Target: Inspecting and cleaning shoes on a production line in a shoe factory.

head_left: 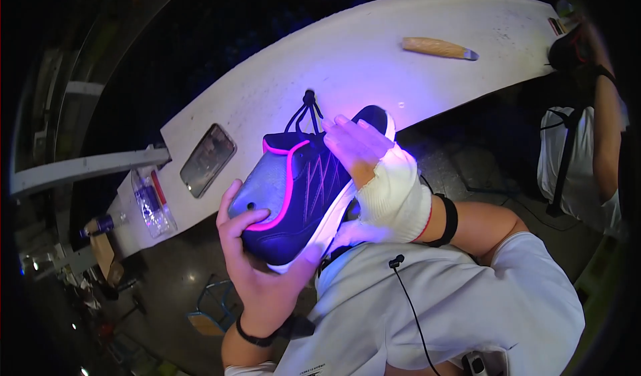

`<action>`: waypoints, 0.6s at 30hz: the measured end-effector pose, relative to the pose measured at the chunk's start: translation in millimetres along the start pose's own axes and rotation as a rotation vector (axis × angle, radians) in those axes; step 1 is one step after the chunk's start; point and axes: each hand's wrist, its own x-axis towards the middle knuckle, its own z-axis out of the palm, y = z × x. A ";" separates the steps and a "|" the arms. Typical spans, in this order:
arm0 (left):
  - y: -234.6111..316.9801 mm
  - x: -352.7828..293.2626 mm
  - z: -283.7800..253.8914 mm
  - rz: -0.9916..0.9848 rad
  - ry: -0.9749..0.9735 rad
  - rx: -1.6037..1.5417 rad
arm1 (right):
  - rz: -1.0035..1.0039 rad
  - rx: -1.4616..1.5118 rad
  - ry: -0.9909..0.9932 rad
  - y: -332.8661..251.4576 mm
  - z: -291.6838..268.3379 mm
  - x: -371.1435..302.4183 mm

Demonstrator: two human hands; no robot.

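Observation:
A dark sneaker (314,182) with pink trim and a white sole is held up in front of my body, tilted with its toe to the upper right. A grey block with a small dark hole, which looks like a shoe last (264,184), fills its opening. My left hand (267,262) grips the heel end, thumb along the sole side and fingers round the back and on the block. In a white fingerless glove, my right hand (374,162) lies over the front part near the toe. Its thumb is hard to make out. Bluish-purple light falls on the shoe.
Beyond the shoe runs a white curved worktop (374,49), with black cords (308,106) at a hole, a phone (208,160), clear plastic packaging (152,206) and a wooden-handled tool (439,48). Another person's arm (604,129) reaches a dark shoe at the far right.

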 end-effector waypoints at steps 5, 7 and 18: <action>-30.8 -1.0 -1.5 -0.096 0.118 -0.219 | 0.036 -0.116 -0.034 23.4 -9.4 0.9; -29.2 5.7 -3.7 -0.123 0.115 -0.234 | 0.261 -0.163 -0.121 37.3 -9.3 -1.4; -23.1 22.3 4.9 -0.169 0.180 0.103 | 0.425 0.216 -0.102 46.6 -4.7 -18.6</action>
